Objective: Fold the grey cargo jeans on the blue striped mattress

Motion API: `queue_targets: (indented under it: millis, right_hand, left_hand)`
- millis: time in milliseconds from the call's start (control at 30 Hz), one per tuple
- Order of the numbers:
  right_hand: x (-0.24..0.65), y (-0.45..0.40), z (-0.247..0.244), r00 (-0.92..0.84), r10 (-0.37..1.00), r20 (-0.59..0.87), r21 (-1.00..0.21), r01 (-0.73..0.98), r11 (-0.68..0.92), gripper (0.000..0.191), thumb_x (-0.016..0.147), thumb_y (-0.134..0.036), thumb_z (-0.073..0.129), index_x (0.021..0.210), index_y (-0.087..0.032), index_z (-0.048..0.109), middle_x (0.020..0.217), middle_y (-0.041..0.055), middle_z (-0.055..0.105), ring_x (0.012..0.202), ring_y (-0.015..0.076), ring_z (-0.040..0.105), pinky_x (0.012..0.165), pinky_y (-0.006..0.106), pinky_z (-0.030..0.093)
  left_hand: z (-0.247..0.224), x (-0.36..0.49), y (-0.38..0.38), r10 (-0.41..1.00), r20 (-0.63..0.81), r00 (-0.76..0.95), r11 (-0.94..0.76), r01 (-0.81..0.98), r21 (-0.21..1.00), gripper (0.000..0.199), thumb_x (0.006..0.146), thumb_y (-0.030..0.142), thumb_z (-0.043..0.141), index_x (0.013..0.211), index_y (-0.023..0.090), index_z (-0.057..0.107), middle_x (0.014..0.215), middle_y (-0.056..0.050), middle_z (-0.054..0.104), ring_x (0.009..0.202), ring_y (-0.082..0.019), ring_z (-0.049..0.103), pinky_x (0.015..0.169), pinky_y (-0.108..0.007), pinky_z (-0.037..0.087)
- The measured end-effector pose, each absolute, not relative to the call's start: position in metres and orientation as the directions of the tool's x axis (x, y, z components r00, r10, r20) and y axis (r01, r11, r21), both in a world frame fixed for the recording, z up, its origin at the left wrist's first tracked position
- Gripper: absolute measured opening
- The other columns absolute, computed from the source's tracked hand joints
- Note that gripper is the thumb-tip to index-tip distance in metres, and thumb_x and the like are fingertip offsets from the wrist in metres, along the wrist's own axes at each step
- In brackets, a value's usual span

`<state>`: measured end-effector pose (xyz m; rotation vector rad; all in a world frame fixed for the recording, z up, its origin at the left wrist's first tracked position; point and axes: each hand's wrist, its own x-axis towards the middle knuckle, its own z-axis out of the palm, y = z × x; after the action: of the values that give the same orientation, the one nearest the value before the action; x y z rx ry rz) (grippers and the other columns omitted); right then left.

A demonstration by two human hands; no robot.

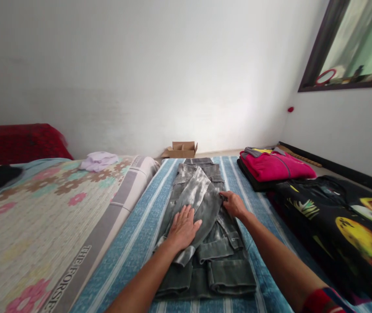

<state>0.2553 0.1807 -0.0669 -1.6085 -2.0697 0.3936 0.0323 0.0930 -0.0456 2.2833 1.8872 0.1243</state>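
A grey, faded denim garment (pixel 218 271) lies partly folded on a blue striped sheet (pixel 130 237), one sleeve-like piece slanting across its middle. My left hand (pixel 185 228) rests flat on that slanting piece, fingers stretched out and holding nothing. At the garment's right side, my right hand (pixel 233 203) has its fingers pinched on the edge of the grey cloth. Thick folds and cuffs of the same cloth show nearest to me.
Right of the garment are a folded pink garment (pixel 270 167) on dark cloth and a black printed garment (pixel 345 217). A cardboard box (pixel 182 150) stands by the wall. On the left, a flowered cover (pixel 58 208) bears a pale cloth (pixel 98 161).
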Motion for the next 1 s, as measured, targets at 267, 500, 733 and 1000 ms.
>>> queue_targets:
  millis: [267,500,733,1000]
  right_hand:
    - [0.259,0.189,-0.070,-0.300,0.917,0.262,-0.500,0.771,0.395,0.037,0.075,-0.014,0.052,0.109,-0.019,0.066,0.112,0.0053,0.064,0.106,0.0218,0.056,0.091,0.028,0.041]
    - [0.256,0.194,-0.067,-0.368,0.884,0.287,-0.477,0.745,0.465,0.031,0.078,-0.016,0.055,0.106,-0.021,0.067,0.112,0.0036,0.064,0.106,0.0195,0.055,0.091,0.027,0.040]
    - [0.243,0.198,-0.074,-0.204,0.935,0.291,-0.471,0.820,0.325,0.028,0.083,-0.020,0.049,0.105,-0.020,0.067,0.105,0.0053,0.067,0.100,0.0213,0.059,0.083,0.029,0.042]
    - [0.231,0.191,-0.071,-0.033,0.971,0.237,-0.419,0.898,0.133,0.027,0.087,-0.032,0.045,0.087,-0.018,0.068,0.096,0.0103,0.067,0.092,0.0250,0.060,0.075,0.032,0.042]
  left_hand:
    - [-0.055,0.028,0.095,0.983,-0.020,0.183,-0.177,0.967,0.182,0.063,0.093,0.047,0.026,0.141,0.008,0.035,0.150,-0.015,0.027,0.141,-0.026,0.017,0.112,-0.047,0.018]
    - [-0.055,0.027,0.094,0.980,-0.025,0.197,-0.188,0.961,0.204,0.065,0.092,0.049,0.026,0.141,0.008,0.035,0.150,-0.014,0.028,0.141,-0.026,0.019,0.113,-0.047,0.018]
    - [-0.057,0.025,0.095,0.981,-0.007,0.195,-0.190,0.960,0.205,0.065,0.091,0.053,0.026,0.140,0.011,0.038,0.149,-0.014,0.030,0.140,-0.027,0.021,0.112,-0.047,0.019]
    - [-0.061,0.024,0.096,0.979,0.043,0.197,-0.202,0.954,0.222,0.062,0.091,0.053,0.030,0.138,0.013,0.041,0.148,-0.014,0.034,0.138,-0.027,0.026,0.111,-0.048,0.021]
